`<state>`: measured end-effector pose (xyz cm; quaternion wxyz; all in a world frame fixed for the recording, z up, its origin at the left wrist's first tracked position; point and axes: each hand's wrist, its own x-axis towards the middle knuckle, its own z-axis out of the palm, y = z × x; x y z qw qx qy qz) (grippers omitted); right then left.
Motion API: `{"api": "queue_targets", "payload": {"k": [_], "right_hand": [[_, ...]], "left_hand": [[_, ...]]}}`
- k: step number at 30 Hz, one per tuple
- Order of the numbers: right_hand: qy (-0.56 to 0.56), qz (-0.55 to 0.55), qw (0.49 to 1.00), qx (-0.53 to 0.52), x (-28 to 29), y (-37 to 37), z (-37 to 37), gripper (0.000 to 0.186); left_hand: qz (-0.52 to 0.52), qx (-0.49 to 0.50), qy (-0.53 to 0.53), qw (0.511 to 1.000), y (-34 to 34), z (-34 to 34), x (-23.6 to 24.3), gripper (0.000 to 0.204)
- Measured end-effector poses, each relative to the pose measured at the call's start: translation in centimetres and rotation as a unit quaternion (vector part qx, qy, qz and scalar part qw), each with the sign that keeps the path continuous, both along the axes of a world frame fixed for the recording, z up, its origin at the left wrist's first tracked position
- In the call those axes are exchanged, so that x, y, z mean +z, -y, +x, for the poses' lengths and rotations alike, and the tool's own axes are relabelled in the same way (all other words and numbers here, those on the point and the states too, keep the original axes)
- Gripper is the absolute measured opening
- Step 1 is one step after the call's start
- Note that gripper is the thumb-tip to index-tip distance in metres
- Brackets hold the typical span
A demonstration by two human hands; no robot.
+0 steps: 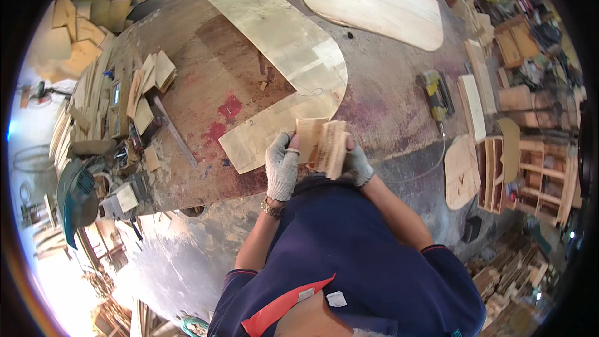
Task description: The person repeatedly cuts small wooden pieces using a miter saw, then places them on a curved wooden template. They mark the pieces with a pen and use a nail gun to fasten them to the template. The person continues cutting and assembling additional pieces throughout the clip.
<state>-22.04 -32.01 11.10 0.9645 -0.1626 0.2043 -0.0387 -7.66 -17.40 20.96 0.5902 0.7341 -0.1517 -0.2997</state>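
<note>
1. The gloved left hand (282, 166) pinches a flat wood piece (309, 136); the gloved right hand (358, 163) is clamped on a wood stack (332, 151) just beside it.
2. The step looks like gathering pieces; the next move likely calls for steady, even pressure.
3. Both lie between the hands, near the curved panel (284, 32) on the tabletop (382, 70).

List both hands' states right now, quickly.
Left hand: closed, holding a flat wooden piece.
Right hand: closed, holding a stack of wooden pieces.

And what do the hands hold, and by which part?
Left hand: a flat wood piece, by its left edge. Right hand: a stack of wooden pieces, by its right side.
</note>
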Motion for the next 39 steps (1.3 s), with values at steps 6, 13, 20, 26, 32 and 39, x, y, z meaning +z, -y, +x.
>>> {"api": "queue_targets", "payload": {"k": [6,13,20,26,32,39], "right_hand": [[-0.049,-0.030,0.987,-0.152,-3.1,11.3,-4.6,0.080],[-0.273,-0.285,0.905,-0.159,-11.1,33.0,-4.1,0.052],[-0.227,-0.547,0.791,-0.152,-3.0,26.4,1.6,0.050],[0.124,-0.399,0.896,0.150,8.7,2.9,5.1,0.036],[0.002,-0.496,0.847,0.195,12.1,-5.7,8.7,0.028],[0.011,-0.720,0.668,0.186,11.6,-8.2,8.8,0.016]], "left_hand": [[-0.049,0.146,-0.015,0.988,2.7,-1.4,-0.7,0.029],[-0.101,0.270,-0.187,0.939,-0.2,-3.9,-2.9,0.037],[-0.446,0.049,-0.517,0.729,-3.1,-3.4,-5.4,0.043],[-0.388,-0.114,-0.623,0.670,-5.1,-2.4,-6.1,0.046],[-0.194,0.060,-0.457,0.866,-10.0,1.2,-7.4,0.062],[-0.083,-0.061,-0.144,0.984,-13.1,3.5,-1.6,0.042]]}}
